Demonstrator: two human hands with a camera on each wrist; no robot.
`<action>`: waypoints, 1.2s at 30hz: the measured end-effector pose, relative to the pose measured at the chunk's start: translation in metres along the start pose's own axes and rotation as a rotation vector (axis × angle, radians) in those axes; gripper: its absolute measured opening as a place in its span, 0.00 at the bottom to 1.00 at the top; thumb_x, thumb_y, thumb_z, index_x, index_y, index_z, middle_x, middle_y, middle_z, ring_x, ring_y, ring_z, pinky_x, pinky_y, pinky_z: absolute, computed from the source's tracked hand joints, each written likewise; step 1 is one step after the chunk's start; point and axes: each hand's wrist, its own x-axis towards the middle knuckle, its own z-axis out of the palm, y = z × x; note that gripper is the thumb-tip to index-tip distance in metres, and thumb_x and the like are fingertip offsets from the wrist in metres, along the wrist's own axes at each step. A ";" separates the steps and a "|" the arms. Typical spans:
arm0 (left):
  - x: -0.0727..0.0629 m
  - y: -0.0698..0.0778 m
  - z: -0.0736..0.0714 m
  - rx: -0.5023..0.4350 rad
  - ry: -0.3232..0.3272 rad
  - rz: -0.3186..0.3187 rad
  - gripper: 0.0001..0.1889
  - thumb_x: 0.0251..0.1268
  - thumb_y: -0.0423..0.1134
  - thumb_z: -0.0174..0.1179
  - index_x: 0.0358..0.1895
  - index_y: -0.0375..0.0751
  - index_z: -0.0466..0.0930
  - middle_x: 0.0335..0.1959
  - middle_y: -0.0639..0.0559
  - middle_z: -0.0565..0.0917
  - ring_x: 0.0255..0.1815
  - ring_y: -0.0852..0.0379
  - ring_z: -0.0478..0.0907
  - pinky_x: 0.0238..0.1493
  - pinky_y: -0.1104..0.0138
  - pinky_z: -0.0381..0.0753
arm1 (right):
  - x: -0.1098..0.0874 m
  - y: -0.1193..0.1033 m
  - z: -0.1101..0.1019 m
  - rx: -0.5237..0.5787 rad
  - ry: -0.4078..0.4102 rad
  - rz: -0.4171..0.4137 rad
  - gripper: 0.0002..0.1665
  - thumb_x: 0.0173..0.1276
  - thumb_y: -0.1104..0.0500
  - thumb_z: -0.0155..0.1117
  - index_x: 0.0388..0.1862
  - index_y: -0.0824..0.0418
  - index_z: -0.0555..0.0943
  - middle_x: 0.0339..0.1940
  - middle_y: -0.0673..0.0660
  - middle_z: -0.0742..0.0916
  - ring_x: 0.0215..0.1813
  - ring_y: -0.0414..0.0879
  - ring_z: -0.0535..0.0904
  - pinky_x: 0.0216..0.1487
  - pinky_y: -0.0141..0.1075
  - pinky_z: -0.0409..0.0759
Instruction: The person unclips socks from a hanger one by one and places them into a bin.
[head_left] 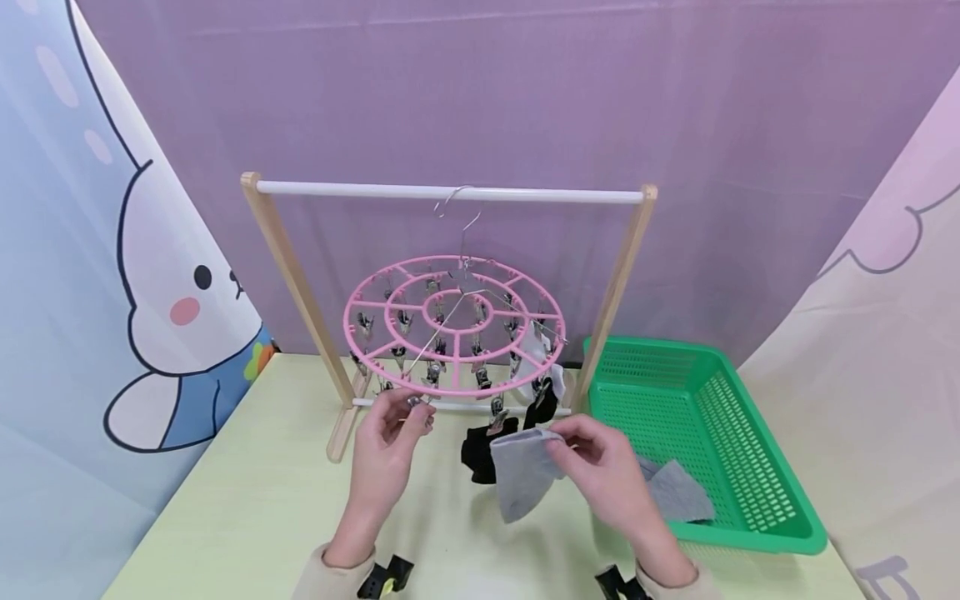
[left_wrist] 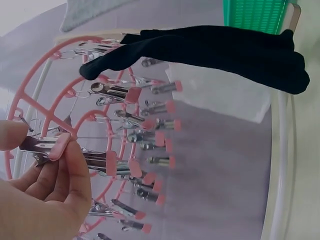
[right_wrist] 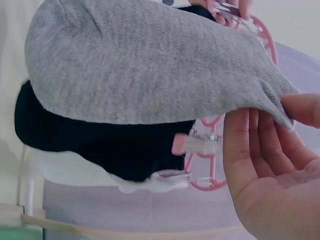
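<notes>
My left hand (head_left: pixel 384 450) is at the near edge of a round pink sock hanger (head_left: pixel 347 323) and pinches one of its metal clips (left_wrist: pixel 47 146), with pink tips, between thumb and fingers. To the right, my right hand (head_left: pixel 603 475) holds a grey sock (head_left: pixel 521 479) by its cuff; the toe end droops to the left. Thumb and fingertips pinch the cuff in the right wrist view. Just behind the grey sock, black socks (head_left: pixel 478 457) hang from clips. Farther back on the right side a white sock (left_wrist: pixel 220 92) hangs, partly hidden by black cloth.
The hanger hooks onto the white rod (head_left: pixel 360 191) of a wooden-post rack (head_left: pixel 296 287). A green basket (head_left: pixel 813 533) stands to the right on the table (head_left: pixel 247 500), with grey socks (head_left: pixel 681 493) inside. Several metal clips dangle from the rings. Behind is a purple curtain (head_left: pixel 525 100).
</notes>
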 end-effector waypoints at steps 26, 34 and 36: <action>0.005 -0.007 -0.018 0.087 0.062 -0.013 0.14 0.76 0.28 0.55 0.59 0.24 0.75 0.44 0.33 0.82 0.42 0.63 0.81 0.48 0.71 0.84 | 0.005 -0.013 -0.081 -0.158 0.343 0.086 0.10 0.74 0.62 0.65 0.48 0.69 0.83 0.38 0.45 0.87 0.40 0.38 0.83 0.41 0.25 0.80; 0.006 -0.006 -0.018 0.092 0.109 -0.025 0.14 0.76 0.27 0.55 0.59 0.25 0.74 0.45 0.34 0.81 0.43 0.63 0.81 0.49 0.72 0.84 | 0.005 0.000 -0.104 -0.206 0.414 0.147 0.13 0.75 0.59 0.65 0.51 0.67 0.83 0.38 0.42 0.86 0.41 0.37 0.82 0.41 0.23 0.78; 0.005 -0.006 -0.018 0.092 0.114 -0.018 0.14 0.76 0.27 0.54 0.59 0.25 0.74 0.45 0.34 0.81 0.43 0.63 0.81 0.49 0.72 0.84 | 0.004 0.005 -0.108 -0.215 0.417 0.167 0.14 0.75 0.58 0.65 0.51 0.67 0.83 0.38 0.41 0.86 0.41 0.37 0.82 0.41 0.23 0.78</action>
